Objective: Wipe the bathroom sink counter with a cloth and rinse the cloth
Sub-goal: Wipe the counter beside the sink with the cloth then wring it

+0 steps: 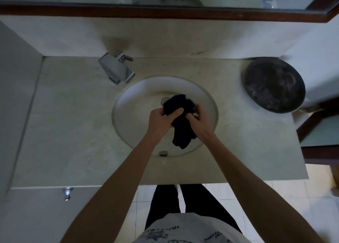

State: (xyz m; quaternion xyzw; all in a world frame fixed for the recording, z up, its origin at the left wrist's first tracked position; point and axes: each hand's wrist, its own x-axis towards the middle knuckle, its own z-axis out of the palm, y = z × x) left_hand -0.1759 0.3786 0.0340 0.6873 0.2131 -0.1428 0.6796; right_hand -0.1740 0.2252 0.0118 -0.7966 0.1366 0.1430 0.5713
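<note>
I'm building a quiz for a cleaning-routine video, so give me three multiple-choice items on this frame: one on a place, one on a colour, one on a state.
1. Where is the cloth?
A. over the sink basin
B. flat on the counter
C. draped on the faucet

2. What colour is the cloth?
A. white
B. dark navy
C. yellow

3. How is the cloth held?
A. lying untouched
B. pinched by one hand only
C. bunched in both hands

Answers:
1 A: it hangs above the round basin, near the drain.
2 B: it looks dark blue, almost black.
3 C: the left hand and right hand both grip it.
</note>
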